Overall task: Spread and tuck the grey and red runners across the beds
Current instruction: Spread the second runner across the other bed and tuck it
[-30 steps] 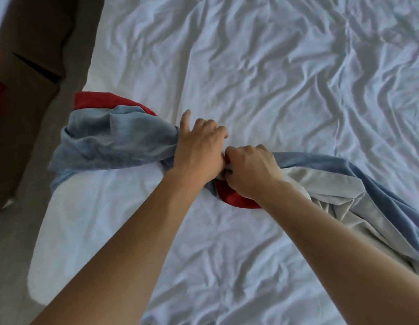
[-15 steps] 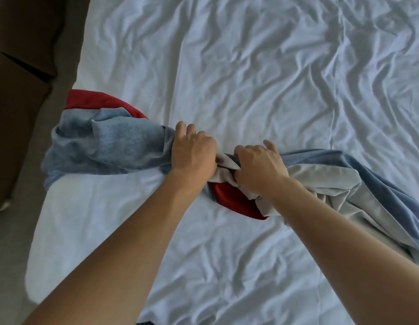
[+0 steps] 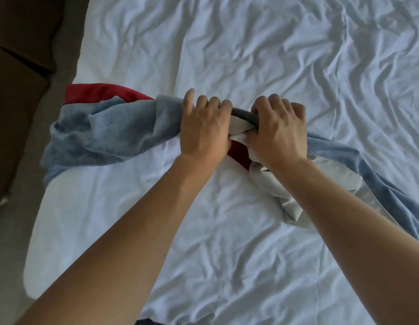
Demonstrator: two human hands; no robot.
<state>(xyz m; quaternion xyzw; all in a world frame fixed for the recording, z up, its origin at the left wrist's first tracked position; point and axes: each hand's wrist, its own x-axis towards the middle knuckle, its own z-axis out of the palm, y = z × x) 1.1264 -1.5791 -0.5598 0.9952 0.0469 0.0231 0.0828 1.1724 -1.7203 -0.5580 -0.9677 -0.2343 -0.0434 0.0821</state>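
Note:
A grey and red runner (image 3: pixel 105 134) lies bunched and twisted across a bed with a creased white sheet (image 3: pixel 262 55). Its grey-blue plush side shows at the left, where it hangs over the bed's left edge with a red strip (image 3: pixel 96 92) behind it. To the right its pale lining (image 3: pixel 295 184) and grey-blue side trail off toward the lower right. My left hand (image 3: pixel 203 130) and my right hand (image 3: pixel 277 130) both grip the runner at its middle, close together, with a taut grey fold stretched between them. A red patch (image 3: pixel 239 153) shows under my hands.
Dark brown furniture (image 3: pixel 18 73) stands beyond the bed's left edge, with a strip of grey floor (image 3: pixel 13 231) between. The bed's rounded near-left corner (image 3: pixel 35 273) is in view. The white sheet spreads far up and to the right.
Both hands have shifted up the bed and a little apart, pulling a grey fold of the runner taut between them. More pale lining has come out under my right hand.

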